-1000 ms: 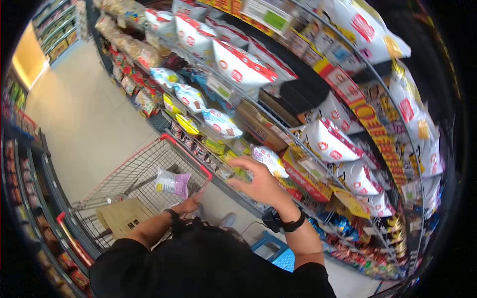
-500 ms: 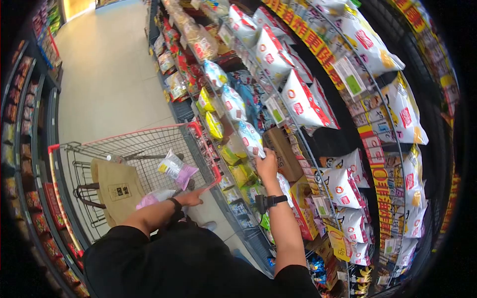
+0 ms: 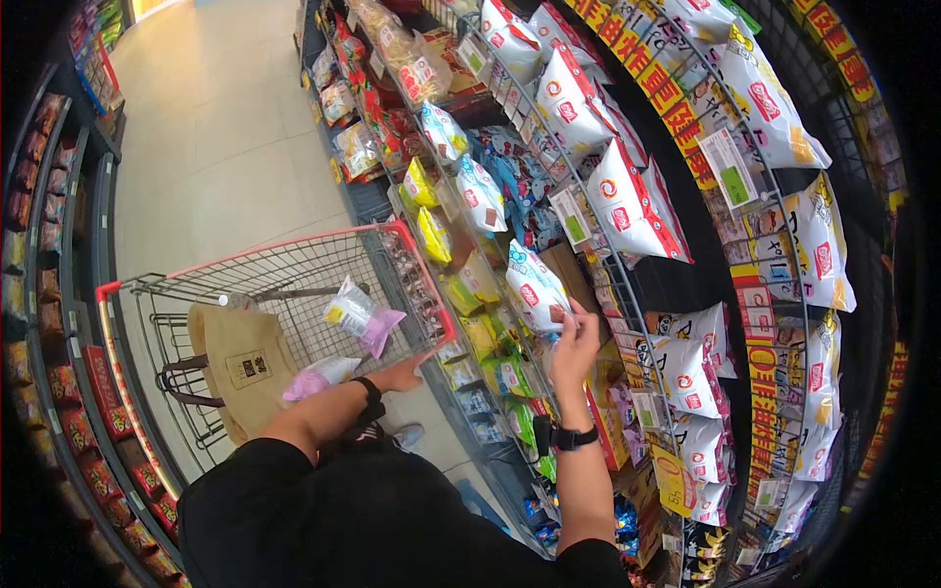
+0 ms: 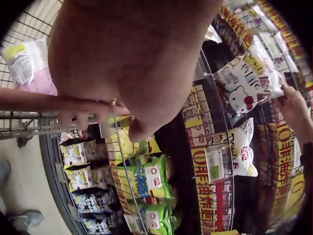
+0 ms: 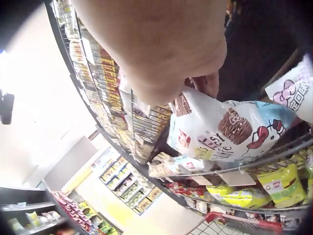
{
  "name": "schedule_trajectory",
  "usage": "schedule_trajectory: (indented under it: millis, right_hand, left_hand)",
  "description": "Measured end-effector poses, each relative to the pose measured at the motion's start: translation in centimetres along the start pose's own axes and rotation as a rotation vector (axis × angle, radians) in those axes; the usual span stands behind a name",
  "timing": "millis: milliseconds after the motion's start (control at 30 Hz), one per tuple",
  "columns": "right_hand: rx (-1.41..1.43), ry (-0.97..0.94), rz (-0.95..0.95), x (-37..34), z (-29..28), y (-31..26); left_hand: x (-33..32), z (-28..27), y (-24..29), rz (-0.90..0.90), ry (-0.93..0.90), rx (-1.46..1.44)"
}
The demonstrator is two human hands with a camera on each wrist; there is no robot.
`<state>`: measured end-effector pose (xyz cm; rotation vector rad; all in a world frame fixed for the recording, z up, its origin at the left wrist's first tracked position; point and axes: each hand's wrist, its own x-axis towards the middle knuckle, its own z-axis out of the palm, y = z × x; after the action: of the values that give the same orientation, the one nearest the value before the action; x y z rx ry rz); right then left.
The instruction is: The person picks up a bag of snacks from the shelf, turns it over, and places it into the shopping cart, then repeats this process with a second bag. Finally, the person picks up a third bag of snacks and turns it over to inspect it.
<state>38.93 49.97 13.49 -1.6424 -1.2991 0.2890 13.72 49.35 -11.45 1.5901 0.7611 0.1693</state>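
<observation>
My right hand [image 3: 576,355] pinches the lower corner of a white and light-blue snack bag [image 3: 537,286] at the front of a shelf. Its fingers [image 5: 209,84] lie at one end of the printed bag [image 5: 220,132] in the right wrist view. From the left wrist, that bag [image 4: 244,83] shows beside the right hand [image 4: 296,110]. My left hand [image 3: 400,374] grips the red rim of the shopping cart [image 3: 323,233], its fingertips showing below the rim in the left wrist view. Inside the cart lie a white and purple bag [image 3: 361,318], another one [image 3: 321,376] and a tan tote [image 3: 240,358].
Racks of snack bags [image 3: 627,201] rise on my right, with yellow bags [image 3: 433,235] on a lower shelf. Another shelf [image 3: 59,294] runs along the left side. The aisle floor [image 3: 216,147] stretches ahead beyond the cart.
A second ago my right hand was off the bags with thumb and fingers apart; it then reached the light-blue bag and has drawn it slightly outward. The left hand stays at the cart rim.
</observation>
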Motion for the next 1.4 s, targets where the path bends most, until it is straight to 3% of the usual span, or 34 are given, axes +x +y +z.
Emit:
schedule_trajectory:
  millis: [67, 167, 200, 267, 367, 400, 500, 533, 633, 733, 767, 833, 933, 1033, 1167, 1200, 1300, 1333, 1400]
  right_hand:
    - [0.121, 0.031, -0.024, -1.3, -1.7, -2.1]
    - [0.242, 0.115, 0.049, -3.5, -4.3, -3.7]
    - [0.155, 0.123, 0.136, -4.5, -6.0, -2.7]
    - [0.471, 0.147, 0.257, -6.1, -7.6, -3.4]
    - [0.779, 0.149, 0.300, -8.4, -9.9, -4.3]
    - [0.830, 0.155, 0.323, -9.5, -11.0, -3.8]
    - [0.866, 0.194, 0.387, -13.0, -13.8, -2.9]
    - [0.856, 0.202, 0.405, -14.1, -14.6, -2.9]
    - [0.848, 0.276, 0.472, -17.1, -16.1, -4.8]
    - [0.921, 0.320, 0.393, -21.1, -17.4, -3.7]
    - [0.937, 0.340, 0.394, -22.7, -17.9, -3.0]
    - [0.918, 0.374, 0.392, -25.3, -18.5, -2.0]
    - [1.000, 0.457, 0.357, -28.8, -19.7, -1.2]
    - [0.840, 0.490, 0.473, -32.0, -22.4, -1.5]
    - [0.840, 0.261, 0.321, -37.0, -24.5, 0.1]
    - [0.825, 0.130, 0.374, -37.5, -25.1, -0.4]
    - [0.802, 0.124, 0.528, -38.8, -25.4, -2.5]
    - [0.762, 0.127, 0.683, -39.4, -25.4, -2.2]
    - [0.813, 0.232, 0.730, -40.7, -24.8, 1.5]
  left_hand:
    - [0.7, 0.2, -0.7, 0.038, 0.008, 0.009]
    - [2.5, 0.8, -2.8, -0.077, -0.035, 0.091]
    - [2.4, 0.4, -2.1, -0.065, -0.045, 0.142]
    - [1.5, -0.9, 0.3, -0.043, -0.070, 0.250]
    - [4.2, -0.3, -4.3, 0.213, -0.076, -0.020]
    - [0.9, -1.5, 1.8, 0.203, 0.078, -0.125]
    - [-2.3, -2.9, 11.0, 0.130, 0.007, -0.230]
    - [-2.9, -2.9, 13.4, 0.116, -0.054, -0.195]
    - [-5.5, -0.4, 20.4, 0.299, -0.246, -0.326]
    - [-7.3, 4.6, 25.0, 0.497, -0.369, -0.261]
    - [-7.9, 6.5, 26.6, 0.449, -0.426, -0.257]
    - [-6.8, 9.4, 26.7, 0.658, -0.403, 0.231]
    - [-8.6, 15.2, 27.4, 0.368, -0.315, -0.248]
    - [-9.2, 18.0, 27.8, 0.265, -0.341, -0.048]
    - [-10.7, 21.6, 28.3, 0.216, -0.326, -0.243]
    - [-10.8, 22.4, 28.6, 0.214, -0.329, -0.266]
    - [-11.3, 24.8, 28.9, 0.216, -0.298, -0.259]
    - [-11.4, 25.7, 29.1, 0.221, -0.294, -0.266]
    - [-12.0, 27.1, 29.7, 0.258, -0.277, -0.253]
